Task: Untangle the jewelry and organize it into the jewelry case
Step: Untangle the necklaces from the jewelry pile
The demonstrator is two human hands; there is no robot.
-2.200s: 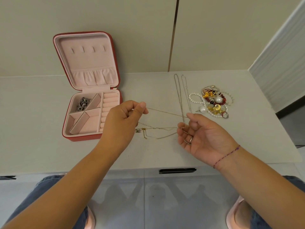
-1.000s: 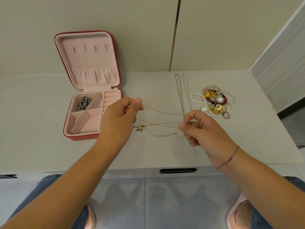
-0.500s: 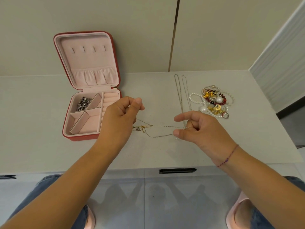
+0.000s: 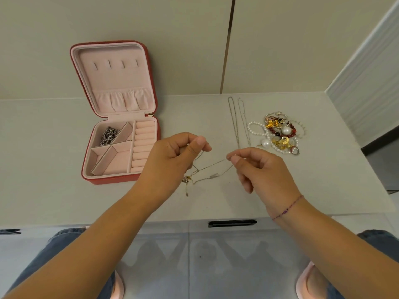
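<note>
Left hand [image 4: 172, 156] and right hand [image 4: 259, 169] pinch thin chain [image 4: 216, 164] over pale countertop [image 4: 323, 180]; cream wall panels [image 4: 280, 39] across upper frame.

velvety pink case lining [image 4: 121, 160], thin metal chain [image 4: 212, 167]

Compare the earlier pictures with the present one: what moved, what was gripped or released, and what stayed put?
The right hand turned palm-down; its fingers now pinch the thin chain, which sags slacker as the hands closed in. The left hand kept its pinch. Jewelry case, two laid-out chains and jewelry pile stayed put.
</note>
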